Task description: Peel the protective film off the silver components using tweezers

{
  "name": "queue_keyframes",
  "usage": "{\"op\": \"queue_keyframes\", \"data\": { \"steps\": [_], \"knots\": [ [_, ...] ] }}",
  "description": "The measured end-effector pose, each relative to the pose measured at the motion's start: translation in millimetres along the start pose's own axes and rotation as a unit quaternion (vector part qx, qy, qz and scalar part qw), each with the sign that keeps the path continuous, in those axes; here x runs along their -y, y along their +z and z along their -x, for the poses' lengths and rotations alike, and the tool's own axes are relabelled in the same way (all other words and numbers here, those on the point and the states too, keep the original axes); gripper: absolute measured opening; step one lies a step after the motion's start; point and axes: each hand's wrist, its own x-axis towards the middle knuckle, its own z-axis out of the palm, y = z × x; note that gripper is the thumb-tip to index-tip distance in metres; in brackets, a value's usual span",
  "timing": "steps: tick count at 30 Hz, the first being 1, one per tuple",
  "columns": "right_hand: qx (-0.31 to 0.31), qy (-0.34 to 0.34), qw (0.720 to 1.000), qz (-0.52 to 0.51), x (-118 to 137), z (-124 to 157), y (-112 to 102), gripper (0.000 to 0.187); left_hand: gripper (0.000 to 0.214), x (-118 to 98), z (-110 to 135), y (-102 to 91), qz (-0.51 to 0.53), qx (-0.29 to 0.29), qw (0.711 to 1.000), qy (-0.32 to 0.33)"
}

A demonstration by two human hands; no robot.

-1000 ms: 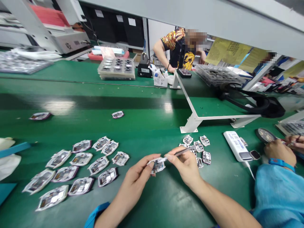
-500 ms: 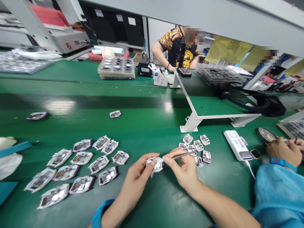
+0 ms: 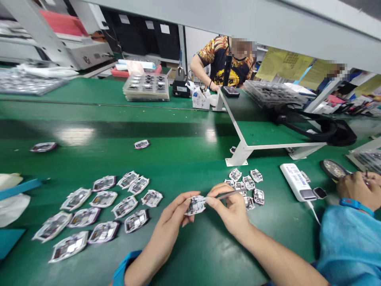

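Two bare hands fill the middle of my feed, over the green bench (image 3: 205, 254). The left hand (image 3: 166, 216) holds a small foil-edged module (image 3: 195, 205) up off the bench, between the two hands, with the thumb on top and the fingers curled beneath, pinching it by its edges. The right hand (image 3: 229, 208) has its thumb and forefinger pressed together on a pair of tweezers (image 3: 226, 194), with the other fingers curled in, and the tips reach the module's right edge.

Left of my hands lies a loose group of twelve similar modules (image 3: 125, 207). A tighter cluster of white-framed ones (image 3: 248, 182) sits just beside the right hand, and two strays (image 3: 141, 144) lie farther up the bench.

To the right is a white labelled box (image 3: 296, 182) with a cable. At the far right edge, a co-worker's hand (image 3: 357, 190) — blue wristband, blue sleeve (image 3: 348, 246) — is near a round dark disc (image 3: 332, 169). Across the bench stands a person in a patterned shirt (image 3: 220, 65), and farther left is a stack of trays (image 3: 145, 86).
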Motion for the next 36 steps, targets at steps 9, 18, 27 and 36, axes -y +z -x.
{"op": "queue_keyframes", "data": {
  "steps": [9, 18, 27, 36],
  "knots": [
    [0.04, 0.085, 0.994, -0.049, -3.0, 0.0, 3.1, 0.007, 0.037, -0.1, 1.1, 3.1, 0.008, 0.005, 1.0, -0.016],
    [-0.003, 0.135, 0.989, -0.061, -2.1, -0.8, 3.5, 0.01, 0.031, -0.5, -0.2, 1.8, -0.022, 0.032, 0.999, 0.018],
    [-0.006, 0.155, 0.986, -0.067, -5.7, 0.3, 3.9, 0.011, 0.027, 0.0, 1.9, 1.4, -0.082, 0.034, 0.994, 0.061],
    [-0.015, 0.189, 0.974, -0.125, -6.3, -2.0, 5.3, 0.012, 0.029, 0.8, 1.2, -2.6, -0.122, 0.066, 0.988, 0.075]
  ]
}}
